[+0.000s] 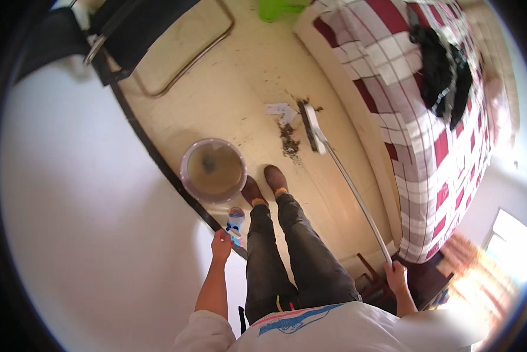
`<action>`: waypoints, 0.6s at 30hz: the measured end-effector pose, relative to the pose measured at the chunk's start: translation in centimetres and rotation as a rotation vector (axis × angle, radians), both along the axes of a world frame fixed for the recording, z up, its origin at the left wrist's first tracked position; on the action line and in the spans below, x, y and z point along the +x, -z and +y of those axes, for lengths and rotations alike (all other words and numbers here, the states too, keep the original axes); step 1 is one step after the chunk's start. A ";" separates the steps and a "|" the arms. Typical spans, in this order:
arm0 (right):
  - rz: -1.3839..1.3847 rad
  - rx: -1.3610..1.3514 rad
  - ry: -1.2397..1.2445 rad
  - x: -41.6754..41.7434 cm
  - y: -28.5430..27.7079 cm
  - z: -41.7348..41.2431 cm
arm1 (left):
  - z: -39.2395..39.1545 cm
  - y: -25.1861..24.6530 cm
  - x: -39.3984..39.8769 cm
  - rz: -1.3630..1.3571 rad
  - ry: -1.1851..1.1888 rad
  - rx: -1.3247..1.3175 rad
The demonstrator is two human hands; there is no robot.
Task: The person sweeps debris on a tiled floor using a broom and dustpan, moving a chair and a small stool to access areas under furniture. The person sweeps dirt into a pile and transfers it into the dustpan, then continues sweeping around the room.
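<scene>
My right hand (396, 275) is closed around the upper end of the metal handle of a broom (355, 193). Its white and dark head (311, 127) rests on the floor beside a pile of dark debris (289, 143) and some pale paper scraps (282, 111). My left hand (221, 245) is at the left, fingers curled; whether it holds anything cannot be told. Just beyond it, by the wall, stands a bottle (235, 216) with a red and blue label. A round tub (244, 160) of murky water, with a dark patch in it, sits near my feet.
A bed with a red, grey and white checked cover (415, 145) runs along the right, with a black item (448, 79) on it. A metal-tube chair frame (188, 66) stands at the upper left. A green object (268, 9) lies at the top. The white wall (92, 198) is left.
</scene>
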State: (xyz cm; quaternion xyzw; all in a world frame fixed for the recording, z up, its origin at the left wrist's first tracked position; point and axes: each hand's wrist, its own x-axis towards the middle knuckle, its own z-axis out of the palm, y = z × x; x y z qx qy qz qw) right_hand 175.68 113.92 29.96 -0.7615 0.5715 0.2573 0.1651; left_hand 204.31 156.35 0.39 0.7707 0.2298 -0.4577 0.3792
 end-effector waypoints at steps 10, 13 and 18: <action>0.308 0.072 0.401 -0.9 6.8 7.3 | 0.2 -5.3 2.9 0.121 0.172 0.026; 0.249 0.156 0.145 3.8 10.3 7.8 | 0.3 -5.4 3.4 0.131 0.195 -0.010; -0.009 0.223 0.272 14.4 13.1 7.7 | 0.4 -5.9 4.4 0.123 0.216 -0.026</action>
